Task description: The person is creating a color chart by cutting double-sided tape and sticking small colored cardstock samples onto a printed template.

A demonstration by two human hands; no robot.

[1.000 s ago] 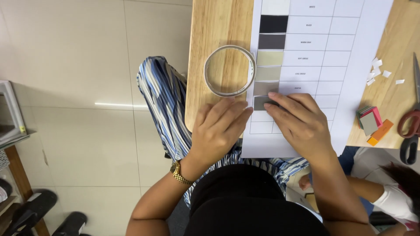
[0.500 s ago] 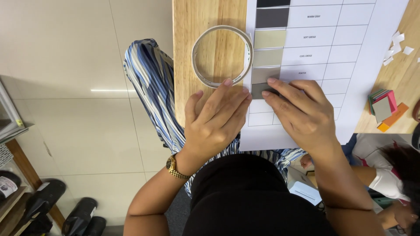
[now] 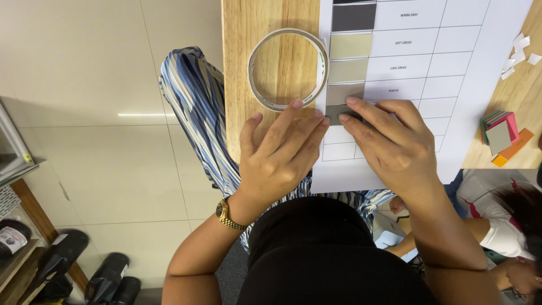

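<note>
Dark grey swatch (image 3: 340,114) on white chart sheet (image 3: 451,85), pinned flat under fingertips of left hand (image 3: 279,155) and right hand (image 3: 395,147), tape ring (image 3: 288,69) just beyond.

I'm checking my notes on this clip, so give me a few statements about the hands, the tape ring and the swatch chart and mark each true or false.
1. Both hands press on a grey swatch on the white chart. True: the left hand and right hand meet at the grey swatch on the white chart.
2. The tape ring lies on the chart's right side. False: it lies on the wooden table, left of the swatch column.
3. The left wrist bears a gold watch. True.
4. The right hand holds scissors. False: it holds no tool; its fingers lie flat on the paper.
5. A stack of coloured cards lies to the right of the chart. True.
</note>
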